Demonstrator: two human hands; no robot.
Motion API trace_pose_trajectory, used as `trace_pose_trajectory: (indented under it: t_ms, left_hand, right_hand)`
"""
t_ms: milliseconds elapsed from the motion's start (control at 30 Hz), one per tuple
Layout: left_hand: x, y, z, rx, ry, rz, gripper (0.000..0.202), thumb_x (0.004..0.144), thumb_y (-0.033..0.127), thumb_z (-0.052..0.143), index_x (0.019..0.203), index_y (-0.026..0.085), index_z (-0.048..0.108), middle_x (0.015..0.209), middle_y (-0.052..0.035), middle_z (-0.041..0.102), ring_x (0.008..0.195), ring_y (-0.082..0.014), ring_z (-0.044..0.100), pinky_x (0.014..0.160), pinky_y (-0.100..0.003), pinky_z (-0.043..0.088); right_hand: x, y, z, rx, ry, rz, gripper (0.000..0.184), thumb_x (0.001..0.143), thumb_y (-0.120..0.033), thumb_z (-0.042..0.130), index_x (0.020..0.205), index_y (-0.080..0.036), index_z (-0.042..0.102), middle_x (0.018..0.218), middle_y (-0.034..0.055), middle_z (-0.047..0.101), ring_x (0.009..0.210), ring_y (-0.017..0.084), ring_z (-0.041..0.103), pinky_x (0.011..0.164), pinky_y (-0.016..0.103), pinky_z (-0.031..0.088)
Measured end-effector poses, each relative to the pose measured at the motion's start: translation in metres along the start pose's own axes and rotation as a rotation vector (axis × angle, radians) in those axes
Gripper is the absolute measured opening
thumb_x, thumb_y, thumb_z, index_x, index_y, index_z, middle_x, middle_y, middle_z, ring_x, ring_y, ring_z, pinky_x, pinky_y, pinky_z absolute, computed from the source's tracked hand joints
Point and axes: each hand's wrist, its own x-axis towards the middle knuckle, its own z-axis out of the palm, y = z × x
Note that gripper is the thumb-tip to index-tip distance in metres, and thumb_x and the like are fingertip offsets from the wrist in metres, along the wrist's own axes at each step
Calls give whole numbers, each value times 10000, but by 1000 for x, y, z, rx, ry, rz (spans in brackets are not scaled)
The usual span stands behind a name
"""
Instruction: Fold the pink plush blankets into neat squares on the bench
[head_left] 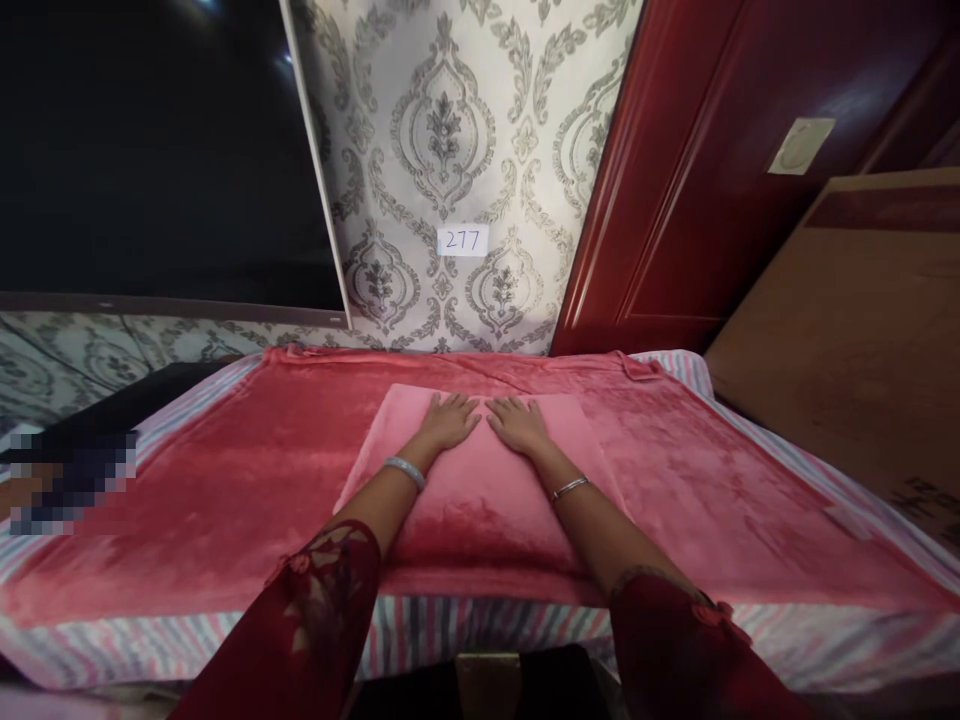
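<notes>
left hand (448,420) and right hand (517,424): flat, fingers spread, grasping nothing, side by side on folded pink cloth (480,490) | cloth: plush, centred on red blanket (225,480) | wall label (463,240): "277"

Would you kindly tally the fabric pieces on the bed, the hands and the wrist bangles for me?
Folded pink cloth, under both hands: 1
Red plush blanket spread beneath it: 1
Striped sheet at the edge: 1
Hands, left hand and right hand, flat on the folded cloth: 2
Bangles, one on each wrist: 2
Total: 7
</notes>
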Motion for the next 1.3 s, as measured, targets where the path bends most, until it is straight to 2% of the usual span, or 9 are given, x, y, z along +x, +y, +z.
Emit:
trace_pose_trajectory:
  t_ms: [200, 367, 467, 667, 833, 967, 1067, 1167, 1300]
  left_hand:
    - [-10, -60, -19, -22, -52, -227, 619, 992, 554, 310, 1510, 251, 462, 1597, -130, 412, 1503, -320, 322, 1212, -619, 178]
    - [-26, -87, -14, -54, -51, -317, 662, 1020, 497, 198, 1587, 176, 321, 1650, -122, 312, 1528, -233, 281, 1226, -408, 259]
    - [-28, -80, -12, -47, -46, -353, 678, 1018, 522, 187, 1598, 188, 296, 1662, -128, 280, 1532, -251, 273, 1226, -431, 264]
    - [-28, -63, -32, 20, -51, -415, 689, 989, 569, 310, 1574, 209, 360, 1641, -181, 306, 1524, -365, 263, 1207, -667, 146]
    - [-59, -28, -46, 109, 11, -221, 615, 1014, 550, 280, 1480, 218, 505, 1637, -163, 327, 1537, -336, 234, 1224, -646, 96]
    - [-111, 16, -28, 58, 33, 78, 610, 1009, 582, 327, 1521, 274, 451, 1664, -108, 284, 1554, -300, 193, 1248, -594, 59]
    - [-141, 38, -5, 37, 19, 118, 660, 1001, 598, 349, 1579, 279, 346, 1677, -100, 243, 1560, -294, 172, 1252, -591, 70]
    - [-150, 45, 7, 39, 18, 95, 660, 1011, 575, 336, 1597, 272, 302, 1682, -102, 217, 1564, -288, 159, 1249, -605, 79]
    - [-150, 35, 1, 33, 10, 75, 637, 1008, 544, 380, 1579, 264, 351, 1675, -96, 239, 1557, -275, 196, 1262, -551, 113]
  right_hand:
    - [-20, 70, -6, 46, -10, 283, 574, 1046, -470, 204, 1568, -313, 382, 1662, 44, 295, 1518, 303, 251, 1175, 651, 206]
    - [-28, 92, 9, 177, 54, 330, 576, 1055, -476, 215, 1585, -295, 351, 1677, 59, 255, 1518, 274, 255, 1187, 544, 285]
    - [-28, 89, 13, 210, 77, 324, 572, 1058, -480, 235, 1582, -288, 359, 1669, 71, 273, 1521, 266, 247, 1201, 527, 262]
    - [-33, 82, -7, 220, 9, 353, 592, 1051, -468, 239, 1605, -270, 304, 1693, 83, 190, 1529, 319, 219, 1183, 595, 261]
    - [-58, 43, -24, 96, 57, 287, 618, 1044, -486, 258, 1605, -232, 311, 1685, 131, 192, 1548, 358, 131, 1188, 663, 145]
    - [-106, -17, -4, 58, 78, -34, 616, 1042, -536, 292, 1603, -284, 314, 1683, 93, 212, 1547, 326, 164, 1211, 609, 138]
    - [-135, -49, 16, 28, 94, -131, 614, 1046, -513, 311, 1603, -253, 320, 1681, 95, 215, 1547, 312, 169, 1225, 569, 132]
    - [-144, -57, 23, 13, 110, -124, 593, 1054, -482, 311, 1596, -243, 338, 1680, 86, 216, 1548, 299, 174, 1232, 549, 124]
    - [-145, -31, 19, 9, 87, -70, 586, 1053, -508, 308, 1582, -262, 369, 1670, 66, 258, 1544, 281, 194, 1234, 518, 149]
